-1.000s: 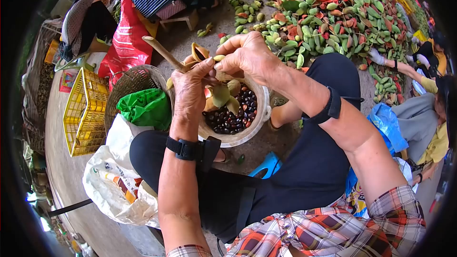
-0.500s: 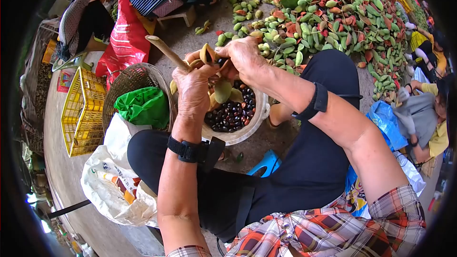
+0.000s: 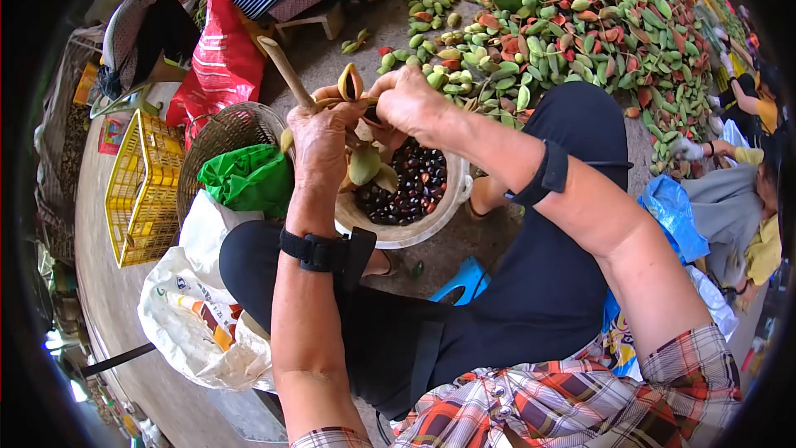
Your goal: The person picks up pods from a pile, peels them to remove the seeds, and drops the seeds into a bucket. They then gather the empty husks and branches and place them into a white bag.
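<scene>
My left hand (image 3: pixel 319 141) is closed round a thick woody stem (image 3: pixel 286 70) with a cluster of seed pods on it. A split pod (image 3: pixel 350 83) points up from the cluster, its inside reddish. My right hand (image 3: pixel 419 106) is closed, its fingers pinching at another opened pod beside my left fingertips; the fingertips are partly hidden. Below hang greenish pods (image 3: pixel 365 164). Under both hands stands a whitish bucket (image 3: pixel 458 195) holding many glossy dark seeds (image 3: pixel 406 187).
A large heap of green and red pods (image 3: pixel 572 41) covers the floor ahead. To the left are a wicker basket (image 3: pixel 195 170) with a green bag (image 3: pixel 245 178), a yellow crate (image 3: pixel 141 191) and a white sack (image 3: pixel 199 323). Other people sit at the far left, ahead and right.
Both hands have shifted slightly left with the stem, which now leans more upright. The split pod has moved left and up, away from my right fingers, which are now lower on the cluster.
</scene>
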The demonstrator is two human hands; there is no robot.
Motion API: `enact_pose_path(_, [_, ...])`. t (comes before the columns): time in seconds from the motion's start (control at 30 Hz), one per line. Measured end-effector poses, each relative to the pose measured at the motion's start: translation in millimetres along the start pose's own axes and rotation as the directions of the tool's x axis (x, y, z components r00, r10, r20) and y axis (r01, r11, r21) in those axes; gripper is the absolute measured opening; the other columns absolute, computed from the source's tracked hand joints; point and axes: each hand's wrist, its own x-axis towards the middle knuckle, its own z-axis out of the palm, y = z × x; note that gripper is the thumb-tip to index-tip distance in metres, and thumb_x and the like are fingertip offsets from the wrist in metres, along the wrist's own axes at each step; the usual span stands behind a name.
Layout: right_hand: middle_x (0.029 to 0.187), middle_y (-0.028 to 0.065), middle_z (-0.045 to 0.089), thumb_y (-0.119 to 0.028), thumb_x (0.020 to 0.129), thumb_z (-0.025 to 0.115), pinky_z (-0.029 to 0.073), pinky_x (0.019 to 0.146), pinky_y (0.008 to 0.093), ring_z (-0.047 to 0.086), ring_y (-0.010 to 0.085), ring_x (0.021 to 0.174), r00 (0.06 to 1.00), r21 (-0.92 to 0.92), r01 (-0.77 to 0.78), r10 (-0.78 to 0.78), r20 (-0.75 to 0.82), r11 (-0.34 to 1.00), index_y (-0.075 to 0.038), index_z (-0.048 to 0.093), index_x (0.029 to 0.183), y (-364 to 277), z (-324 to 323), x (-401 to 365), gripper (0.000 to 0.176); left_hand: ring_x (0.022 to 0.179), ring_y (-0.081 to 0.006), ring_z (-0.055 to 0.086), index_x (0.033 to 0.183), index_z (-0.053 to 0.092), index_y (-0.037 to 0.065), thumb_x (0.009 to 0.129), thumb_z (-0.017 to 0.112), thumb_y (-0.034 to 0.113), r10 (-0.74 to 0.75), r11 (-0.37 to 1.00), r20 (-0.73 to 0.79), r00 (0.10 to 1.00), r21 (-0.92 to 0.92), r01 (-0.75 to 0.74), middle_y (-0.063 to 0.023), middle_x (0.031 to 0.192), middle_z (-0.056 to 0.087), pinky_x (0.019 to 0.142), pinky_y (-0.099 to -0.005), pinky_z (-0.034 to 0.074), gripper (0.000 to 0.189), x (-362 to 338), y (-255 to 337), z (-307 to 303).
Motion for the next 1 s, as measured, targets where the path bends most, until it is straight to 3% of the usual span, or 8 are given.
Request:
enact_pose_path(0.37, [0.064,0.0047,0.059,-0.005,0.079,0.055,0.048,0.05,0.0265,0.056,0.0114,0.056,0.98,-0.08,0.124,-0.109,0.166,0.989,0.005,0.063,0.084,12,-8,-5,0.014,0.051,-0.0101,0.05,0.079,0.066,-0.003,0.072,0.066,0.004,-0.056,0.974,-0.027,0.998,0.22,0.06,-0.0028,0.064,0.058,0.044,-0.0274,0.036,0.009,-5,12,-2])
enact_pose_path(0.43, [0.066,0.0094,0.062,-0.003,0.077,0.052,0.049,0.055,0.0284,0.059,0.0139,0.058,0.906,-0.248,0.422,-0.417,0.075,0.872,0.003,0.063,0.081,19,-3,-3,0.013,0.051,-0.009,0.049,0.079,0.067,-0.004,0.073,0.063,0.005,0.028,0.936,0.068,0.997,0.349,-0.05,-0.0012,0.063,0.057,0.045,-0.0278,0.035,0.011,-3,6,-10])
enact_pose_path(0.5, [0.07,0.0145,0.066,-0.003,0.074,0.05,0.05,0.06,0.0296,0.063,0.0162,0.065,0.948,-0.637,0.246,-0.318,0.002,0.73,0.0,0.065,0.082,1,-3,-20,0.017,0.051,-0.008,0.047,0.079,0.067,-0.003,0.071,0.061,0.005,0.25,0.827,0.278,0.927,0.437,-0.354,0.0006,0.061,0.054,0.045,-0.0269,0.035,0.013,-3,-1,-13])
enact_pose_path(0.57, [0.074,0.0159,0.068,-0.01,0.07,0.058,0.053,0.065,0.0422,0.067,0.0283,0.07,0.88,-0.817,0.378,-0.443,0.171,0.436,-0.001,0.07,0.081,87,12,58,0.018,0.05,-0.0085,0.047,0.081,0.067,-0.002,0.07,0.062,0.005,-0.059,0.954,0.04,0.997,0.296,0.045,0.001,0.06,0.053,0.044,-0.0253,0.034,0.014,-8,6,2])
enact_pose_path(0.63, [0.081,0.019,0.068,-0.013,0.07,0.061,0.052,0.072,0.044,0.067,0.0313,0.08,0.915,-0.809,0.317,-0.383,0.124,0.495,-0.001,0.068,0.08,78,14,60,0.017,0.048,-0.0096,0.046,0.085,0.067,-0.001,0.069,0.062,0.004,-0.142,0.963,0.003,0.99,0.23,0.137,0.0009,0.061,0.053,0.044,-0.0238,0.033,0.018,-2,-1,-1])
enact_pose_path(0.7, [0.087,0.0216,0.067,-0.015,0.07,0.064,0.052,0.073,0.0433,0.066,0.0349,0.087,0.981,-0.499,0.069,-0.149,-0.121,0.864,-0.002,0.067,0.081,24,3,5,0.018,0.045,-0.0068,0.043,0.083,0.064,0.0,0.068,0.062,0.002,-0.25,0.955,-0.04,0.967,0.157,0.253,-0.0003,0.061,0.054,0.041,-0.0207,0.03,0.015,1,-4,-4])
enact_pose_path(0.97, [0.089,0.0201,0.067,-0.016,0.067,0.076,0.053,0.071,0.0394,0.067,0.0311,0.084,0.994,-0.53,0.091,-0.106,0.002,0.843,0.0,0.064,0.09,6,-2,-17,0.031,0.046,-0.003,0.041,0.085,0.064,0.0,0.07,0.058,-0.002,-0.245,0.969,0.066,0.967,0.036,0.243,-0.0015,0.065,0.059,0.042,-0.0171,0.029,0.016,2,-4,-6])
enact_pose_path(1.0, [0.073,0.0259,0.064,-0.003,0.066,0.061,0.051,0.066,0.0407,0.066,0.0356,0.074,0.975,-0.47,0.162,-0.214,-0.059,0.867,0.006,0.064,0.076,10,0,-19,0.014,0.046,-0.003,0.041,0.085,0.064,0.0,0.07,0.058,-0.002,-0.247,0.969,0.08,0.966,0.049,0.244,-0.0015,0.065,0.059,0.042,-0.0171,0.029,0.016,-1,1,-3])
